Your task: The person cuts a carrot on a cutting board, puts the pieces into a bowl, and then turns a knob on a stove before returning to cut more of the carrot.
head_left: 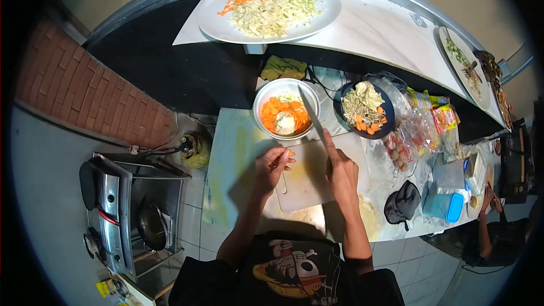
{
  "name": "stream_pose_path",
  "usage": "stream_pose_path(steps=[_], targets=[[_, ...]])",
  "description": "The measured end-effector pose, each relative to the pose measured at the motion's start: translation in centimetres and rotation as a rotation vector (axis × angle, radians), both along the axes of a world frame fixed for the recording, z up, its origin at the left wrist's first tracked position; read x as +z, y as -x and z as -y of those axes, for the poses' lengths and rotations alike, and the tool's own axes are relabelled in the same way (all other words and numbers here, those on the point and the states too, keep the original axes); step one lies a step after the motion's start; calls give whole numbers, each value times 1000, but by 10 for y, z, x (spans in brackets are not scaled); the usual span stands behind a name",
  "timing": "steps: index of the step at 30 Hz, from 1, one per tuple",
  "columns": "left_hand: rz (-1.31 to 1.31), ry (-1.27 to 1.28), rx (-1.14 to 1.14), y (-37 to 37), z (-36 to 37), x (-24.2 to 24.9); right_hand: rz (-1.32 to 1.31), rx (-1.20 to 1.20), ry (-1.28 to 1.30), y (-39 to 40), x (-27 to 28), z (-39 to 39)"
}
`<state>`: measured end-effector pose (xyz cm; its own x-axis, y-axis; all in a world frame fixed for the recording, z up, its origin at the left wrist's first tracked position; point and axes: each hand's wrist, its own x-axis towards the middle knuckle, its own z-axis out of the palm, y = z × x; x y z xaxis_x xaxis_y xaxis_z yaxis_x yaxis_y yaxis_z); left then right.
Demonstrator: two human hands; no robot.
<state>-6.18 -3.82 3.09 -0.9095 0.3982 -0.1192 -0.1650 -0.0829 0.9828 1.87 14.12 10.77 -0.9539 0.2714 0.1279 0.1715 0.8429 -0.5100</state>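
Observation:
My right hand [342, 171] is closed on a knife [313, 114], whose blade points up and away past the right side of a white bowl [258, 109]. Sliced carrots [273, 114] and a pale lump fill the bowl. To the left, my left hand [275, 165] pinches a small orange piece [290, 153], likely carrot, in front of the bowl. Both hands are above a white cutting board [309, 184]. A thin pale strip [284, 183] lies at the board's left edge.
A dark plate [386, 127] of sprouts and carrots stands right of the bowl, near plastic bags [416, 130]. A dark cap [402, 204] and blue-lidded container [445, 207] lie further right. A shelf above holds a large platter [212, 14]. Another person's hands [492, 198] show far right.

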Motion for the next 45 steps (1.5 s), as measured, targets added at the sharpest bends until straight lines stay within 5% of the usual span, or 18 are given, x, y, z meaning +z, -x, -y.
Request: stream_pose_path(steps=[5, 8, 11, 15, 21, 45], targets=[[129, -133, -13, -4, -3, 8, 8, -87, -166, -6, -14, -6], [123, -118, -43, -4, -3, 7, -144, -127, 35, -14, -13, -7], [216, -232, -92, -3, -3, 9, -61, -39, 543, -30, -9, -8], [249, -337, -195, -5, -5, 14, 107, -18, 683, -54, 25, 13], [331, -524, -282, -21, -11, 17, -208, 13, 578, -69, 0, 34], [391, -579, -161, -54, -22, 36, -227, 39, 640, -70, 10, 45]])
